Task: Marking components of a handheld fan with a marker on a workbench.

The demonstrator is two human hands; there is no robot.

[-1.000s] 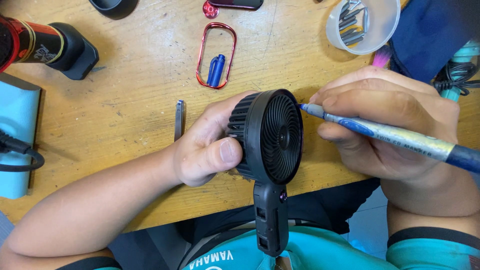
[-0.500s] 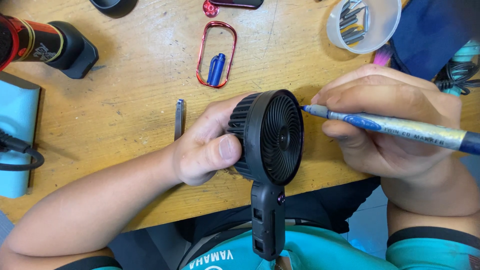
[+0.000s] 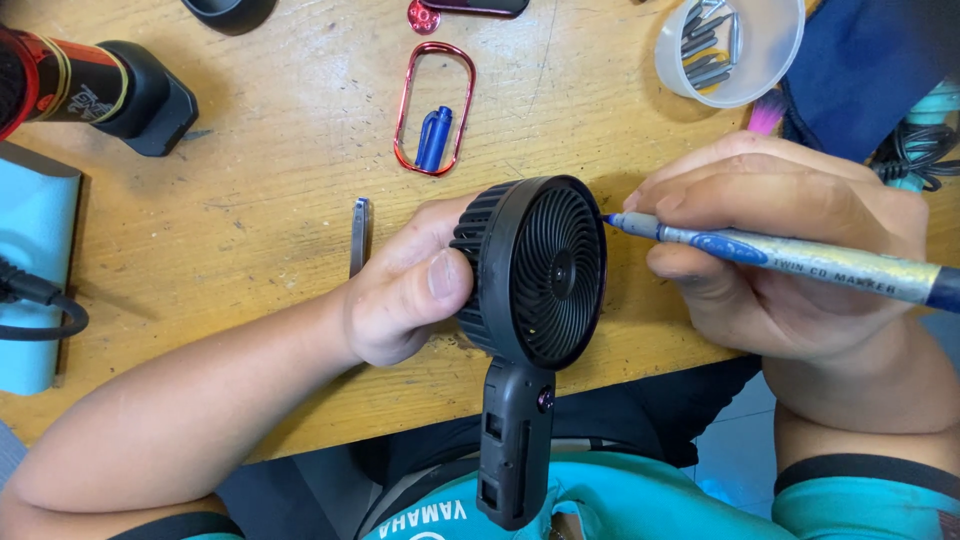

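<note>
A black hand-held fan (image 3: 540, 275) with a round ribbed grille is tipped on edge over the near side of the wooden table, its handle (image 3: 515, 445) hanging down toward my lap. My left hand (image 3: 405, 285) grips the fan head from the left, thumb pressed on the rim. My right hand (image 3: 770, 245) holds a blue-and-silver marker (image 3: 790, 258) like a pen, and the marker's tip touches the fan's right rim.
A red oval ring (image 3: 434, 108) with a blue cap (image 3: 434, 135) inside lies on the wooden table (image 3: 250, 200). A thin metal piece (image 3: 359, 236) lies left of my hand. A clear cup of metal bits (image 3: 728, 45) stands far right. A red-and-black tool (image 3: 95, 90) and a light blue device (image 3: 35, 270) sit left.
The marker's tip has shifted slightly along the fan's right rim and the marker now lies flatter. My left hand and the fan have hardly moved.
</note>
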